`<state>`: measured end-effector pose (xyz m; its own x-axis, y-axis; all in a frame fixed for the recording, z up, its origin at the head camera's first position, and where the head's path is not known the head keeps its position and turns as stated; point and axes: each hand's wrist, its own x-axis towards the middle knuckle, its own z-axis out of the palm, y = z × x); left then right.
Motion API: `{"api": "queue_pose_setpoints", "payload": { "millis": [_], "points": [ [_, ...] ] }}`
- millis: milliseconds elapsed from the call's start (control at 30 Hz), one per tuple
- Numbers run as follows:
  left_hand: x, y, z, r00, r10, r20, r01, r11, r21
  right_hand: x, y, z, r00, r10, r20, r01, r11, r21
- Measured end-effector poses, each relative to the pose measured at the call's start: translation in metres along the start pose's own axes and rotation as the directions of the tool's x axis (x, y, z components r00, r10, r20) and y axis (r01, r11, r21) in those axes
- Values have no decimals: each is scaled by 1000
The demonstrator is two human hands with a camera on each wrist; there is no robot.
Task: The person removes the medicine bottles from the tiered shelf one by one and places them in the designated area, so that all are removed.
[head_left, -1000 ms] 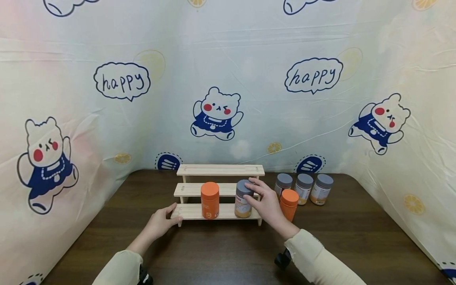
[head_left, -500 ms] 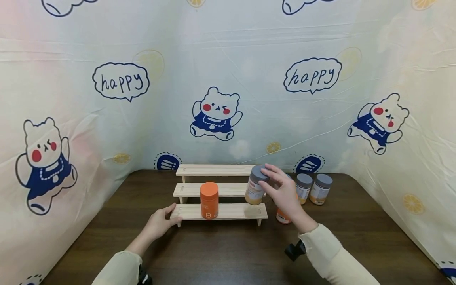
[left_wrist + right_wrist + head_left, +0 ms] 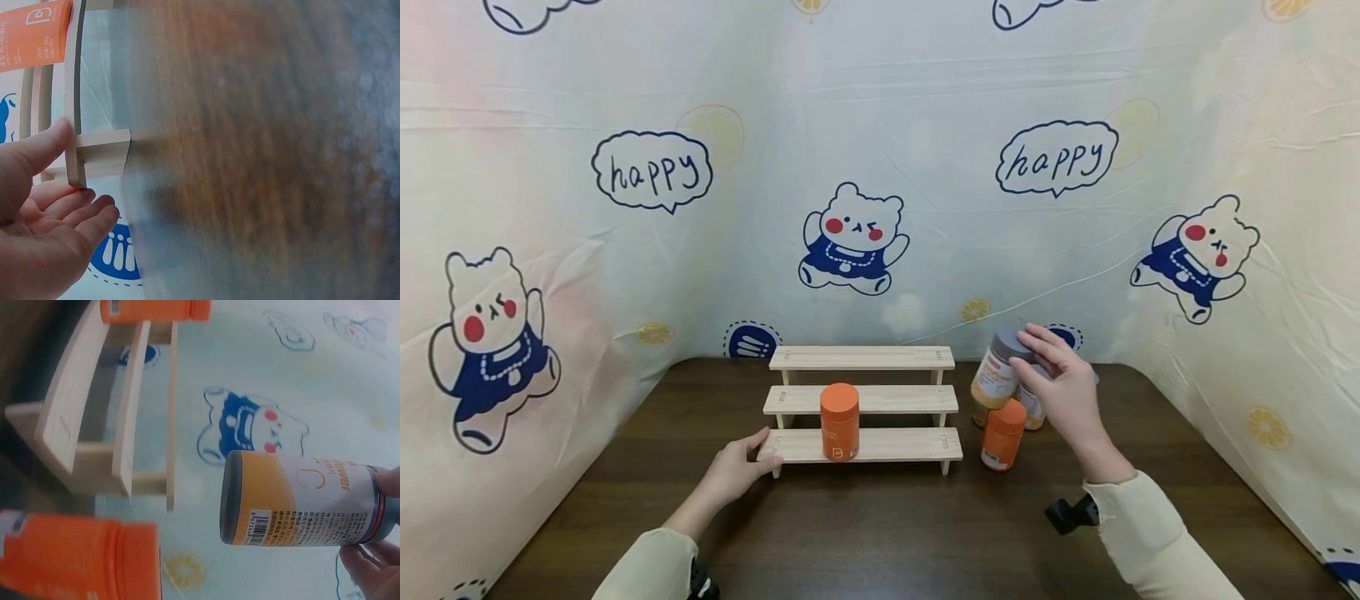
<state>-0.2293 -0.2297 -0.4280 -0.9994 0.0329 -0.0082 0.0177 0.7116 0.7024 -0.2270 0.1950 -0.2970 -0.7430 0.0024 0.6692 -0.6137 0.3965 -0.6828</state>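
Observation:
In the head view my right hand (image 3: 1069,398) grips a grey-lidded supplement bottle (image 3: 997,373) by its lid, tilted and lifted above the other bottles. Its white and yellow label faces the right wrist view, where the bottle (image 3: 300,499) lies across the picture. My left hand (image 3: 735,471) pinches the left end of the lowest step of a three-step wooden rack (image 3: 880,446); the left wrist view shows thumb above and fingers under the board (image 3: 73,94). An orange bottle (image 3: 839,423) stands on that lowest step, left of its middle.
Right of the rack, a second orange bottle (image 3: 1002,437) stands on the dark wooden table (image 3: 865,533). Behind it are grey-lidded bottles (image 3: 1032,405), partly hidden by my right hand and the lifted bottle. A printed cloth (image 3: 925,150) hangs behind and at both sides.
My right hand has lifted the grey-lidded bottle off the lowest step and carried it right, over the bottles on the table. The left hand stays at the rack's end.

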Motion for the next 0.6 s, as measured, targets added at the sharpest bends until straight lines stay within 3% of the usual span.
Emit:
{"api": "queue_pose_setpoints", "payload": {
  "millis": [233, 600],
  "points": [
    [1, -2, 1, 1000, -1, 0, 1, 1000, 2, -2, 22, -22, 997, 28, -75, -33, 997, -71],
    [1, -1, 1, 1000, -2, 2, 2, 1000, 1, -9, 43, -50, 976, 146, -164, -170, 975, -140]
  ]
}}
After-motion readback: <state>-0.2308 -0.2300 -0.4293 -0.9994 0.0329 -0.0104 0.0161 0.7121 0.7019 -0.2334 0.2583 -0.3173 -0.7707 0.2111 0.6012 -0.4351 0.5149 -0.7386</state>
